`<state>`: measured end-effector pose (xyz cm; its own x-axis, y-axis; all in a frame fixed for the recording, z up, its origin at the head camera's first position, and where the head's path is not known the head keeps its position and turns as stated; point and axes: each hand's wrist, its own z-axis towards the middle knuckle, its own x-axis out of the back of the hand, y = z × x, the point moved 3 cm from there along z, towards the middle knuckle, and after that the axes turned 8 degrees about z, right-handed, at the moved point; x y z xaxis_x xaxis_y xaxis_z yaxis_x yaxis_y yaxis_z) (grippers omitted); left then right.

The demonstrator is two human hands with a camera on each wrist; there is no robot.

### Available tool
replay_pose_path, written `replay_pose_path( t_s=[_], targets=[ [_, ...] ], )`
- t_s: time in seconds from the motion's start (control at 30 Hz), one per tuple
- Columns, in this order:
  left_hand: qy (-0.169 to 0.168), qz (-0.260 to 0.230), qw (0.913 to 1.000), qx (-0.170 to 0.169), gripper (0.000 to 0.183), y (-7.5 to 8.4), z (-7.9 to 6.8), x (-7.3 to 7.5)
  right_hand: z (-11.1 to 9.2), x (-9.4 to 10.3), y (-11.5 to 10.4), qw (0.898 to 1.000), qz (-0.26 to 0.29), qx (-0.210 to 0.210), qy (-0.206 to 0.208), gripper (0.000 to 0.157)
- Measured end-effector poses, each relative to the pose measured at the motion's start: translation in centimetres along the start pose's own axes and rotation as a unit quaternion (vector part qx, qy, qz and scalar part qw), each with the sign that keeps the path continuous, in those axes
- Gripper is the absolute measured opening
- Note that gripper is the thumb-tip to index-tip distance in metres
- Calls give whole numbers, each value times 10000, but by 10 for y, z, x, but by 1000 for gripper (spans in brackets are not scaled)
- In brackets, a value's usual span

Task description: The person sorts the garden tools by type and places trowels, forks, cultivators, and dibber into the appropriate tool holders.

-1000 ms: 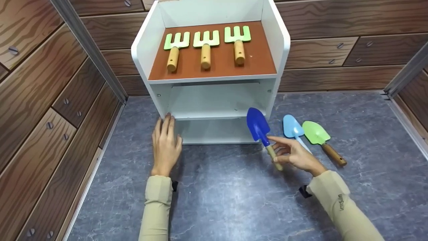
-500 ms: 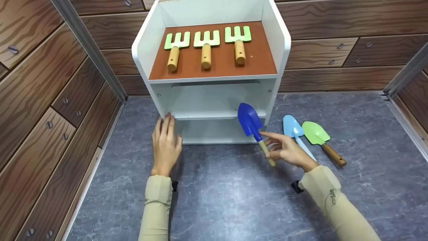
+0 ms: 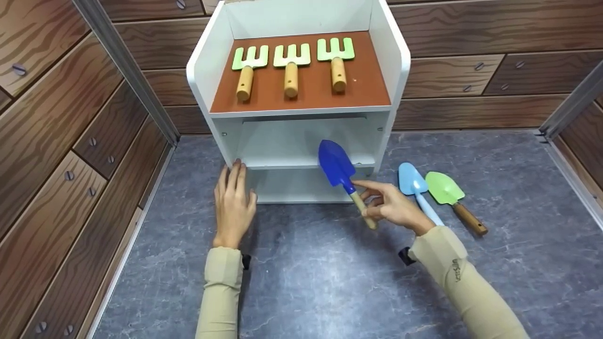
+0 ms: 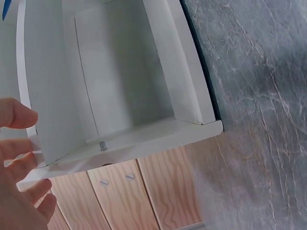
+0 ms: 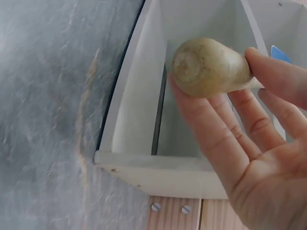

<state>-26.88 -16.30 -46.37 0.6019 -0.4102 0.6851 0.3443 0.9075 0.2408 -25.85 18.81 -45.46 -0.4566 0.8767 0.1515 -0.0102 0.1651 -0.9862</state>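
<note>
Blue trowel (image 3: 340, 172) is held just to the near side of the white unit (image 3: 209, 66), blade toward the far left. At left, the left hand (image 3: 232, 202) rests straight fingers against the unit's near left edge, perhaps steadying it. Three forks (image 3: 291, 73) lie evenly spaced, tines far, likely for neat order. The right hand (image 3: 388, 205) pinches the trowel's handle, leaving its blade free. Farther right, a light-blue trowel (image 3: 413, 186) and green trowel (image 3: 451, 197) lie with handles near, presumably within easy grasp.
</note>
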Motion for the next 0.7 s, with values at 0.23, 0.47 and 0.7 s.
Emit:
replay_pose_path(
  t_s=[0.23,0.47,0.7],
  targets=[
    [9,33,10000,-30,58,-1,0,-1,9,-12,-10,10000,-73,-10,-46,75],
    [-45,11,10000,-20,59,0,1,1,19,-24,-22,9997,-162,-54,-146,75],
    [-57,23,10000,0,60,-1,0,0,26,-32,-31,9993,-133,-287,-193,76]
  ],
)
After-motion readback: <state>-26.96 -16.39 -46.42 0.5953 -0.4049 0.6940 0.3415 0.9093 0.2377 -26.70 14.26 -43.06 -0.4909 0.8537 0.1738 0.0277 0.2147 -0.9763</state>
